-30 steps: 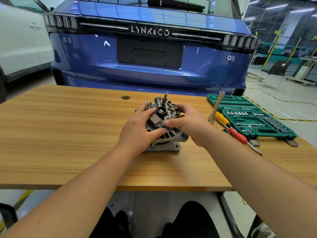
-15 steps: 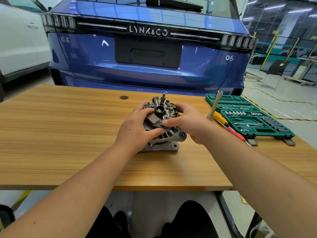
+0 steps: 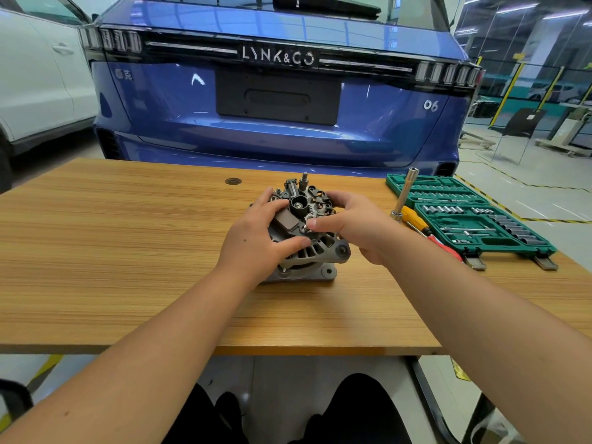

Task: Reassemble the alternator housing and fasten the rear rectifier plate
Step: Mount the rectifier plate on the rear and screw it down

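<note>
1. Alternator (image 3: 307,238) sits on the wooden table (image 3: 128,251), near the middle, rear end tilted up toward the person. Grey ribbed housing below; rectifier plate (image 3: 307,203) with dark fittings and a threaded stud on top.
2. Left hand (image 3: 256,238) wraps the left flank of the alternator. Thumb lies across the housing ribs at the front, fingers curl over the far upper edge. A firm grasp.
3. Right hand (image 3: 355,225) comes in from the right. Fingers curl over the top right of the rectifier plate; thumb tip presses at the plate's near edge, beside a small bright fitting. Whether something small is pinched there, cannot tell.
4. Right of the alternator: a socket extension bar (image 3: 404,195) standing tilted, its lower end by a screwdriver (image 3: 423,230) with yellow and red handle.
5. Beyond those, an open green socket set case (image 3: 464,213), touching the table's right edge.
6. Behind the table: blue car (image 3: 275,100), tail toward us, lettered LYNK&CO. White car (image 3: 35,81) at left.
</note>
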{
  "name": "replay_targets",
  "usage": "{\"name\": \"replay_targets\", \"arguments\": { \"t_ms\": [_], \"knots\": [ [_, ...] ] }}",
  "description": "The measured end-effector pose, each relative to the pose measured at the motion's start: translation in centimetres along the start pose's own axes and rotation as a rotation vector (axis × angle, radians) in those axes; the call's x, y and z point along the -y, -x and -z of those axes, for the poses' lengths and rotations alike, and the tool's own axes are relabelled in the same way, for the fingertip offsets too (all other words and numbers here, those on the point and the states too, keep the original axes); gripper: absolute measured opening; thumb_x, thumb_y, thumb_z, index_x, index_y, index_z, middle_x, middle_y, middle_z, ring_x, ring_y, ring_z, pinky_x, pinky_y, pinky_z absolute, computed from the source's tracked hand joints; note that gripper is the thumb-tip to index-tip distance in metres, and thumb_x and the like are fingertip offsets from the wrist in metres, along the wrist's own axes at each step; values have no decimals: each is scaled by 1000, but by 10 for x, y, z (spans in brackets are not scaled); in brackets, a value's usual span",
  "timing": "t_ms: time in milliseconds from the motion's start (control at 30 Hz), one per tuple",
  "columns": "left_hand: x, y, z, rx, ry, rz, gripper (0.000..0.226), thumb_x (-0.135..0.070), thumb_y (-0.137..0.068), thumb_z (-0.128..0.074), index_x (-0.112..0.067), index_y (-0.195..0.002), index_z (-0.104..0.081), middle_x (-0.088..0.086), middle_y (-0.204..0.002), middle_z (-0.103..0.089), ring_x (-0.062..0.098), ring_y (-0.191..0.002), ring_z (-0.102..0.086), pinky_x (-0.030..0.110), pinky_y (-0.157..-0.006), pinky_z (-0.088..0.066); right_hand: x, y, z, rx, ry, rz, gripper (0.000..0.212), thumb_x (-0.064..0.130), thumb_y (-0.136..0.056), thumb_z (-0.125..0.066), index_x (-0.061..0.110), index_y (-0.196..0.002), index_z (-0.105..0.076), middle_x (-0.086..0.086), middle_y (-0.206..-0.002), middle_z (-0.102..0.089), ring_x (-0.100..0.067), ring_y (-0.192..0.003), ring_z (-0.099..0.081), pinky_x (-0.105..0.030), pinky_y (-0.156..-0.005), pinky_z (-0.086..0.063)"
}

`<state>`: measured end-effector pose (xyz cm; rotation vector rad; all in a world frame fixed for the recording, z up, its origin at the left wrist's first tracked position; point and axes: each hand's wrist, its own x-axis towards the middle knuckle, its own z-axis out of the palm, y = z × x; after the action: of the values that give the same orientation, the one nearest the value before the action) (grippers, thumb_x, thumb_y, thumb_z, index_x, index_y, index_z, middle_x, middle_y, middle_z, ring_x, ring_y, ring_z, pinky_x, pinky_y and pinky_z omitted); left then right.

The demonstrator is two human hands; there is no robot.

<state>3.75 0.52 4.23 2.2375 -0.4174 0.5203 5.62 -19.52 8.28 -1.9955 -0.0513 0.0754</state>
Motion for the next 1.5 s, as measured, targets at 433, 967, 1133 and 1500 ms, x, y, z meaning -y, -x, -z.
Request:
{"name": "replay_targets", "arguments": {
  "t_ms": [433, 967, 1133, 1500],
  "knots": [
    [-4, -5, -2, 8, -42, 9, 83, -53, -73, -83, -25, -144, -51, -7, -166, -23, 19, -144, -38, 39, -108, -40, 7, -1, 5, 59, 73, 48, 88, 17, -73, -88, 23, -149, -45, 23, -94, -63, -1, -81, -70, -16, -62, -51],
    [1, 2, 2, 6, 10, -9, 74, -48, -75, -83, -26, -140, -55, -10, -165, -25, 16, -143, -38, 28, -102, -34, 12, 5, 1, 92, 102, 14, 74, 20, -78, -85, 20, -143, -50, 13, -101, -68, -7, -93, -66, -24, -71, -49],
    [3, 1, 2, 27, 2, -6, 75, -48, -77, -81, -26, -142, -50, -9, -166, -22, 16, -143, -37, 25, -99, -33, 8, 4, 0, 61, 105, 22, 72, 23, -78, -85, 29, -141, -51, 21, -93, -69, -4, -85, -70, -18, -63, -49],
    [1, 3, 2, 60, -4, -14, 79, -46, -85, -75, -22, -152, -40, -8, -168, -14, 14, -148, -27, 24, -105, -26, 9, 1, 1, 44, 108, -24, 61, 25, -78, -85, 29, -133, -59, 18, -89, -72, -6, -85, -71, -26, -70, -52]
  ]
}}
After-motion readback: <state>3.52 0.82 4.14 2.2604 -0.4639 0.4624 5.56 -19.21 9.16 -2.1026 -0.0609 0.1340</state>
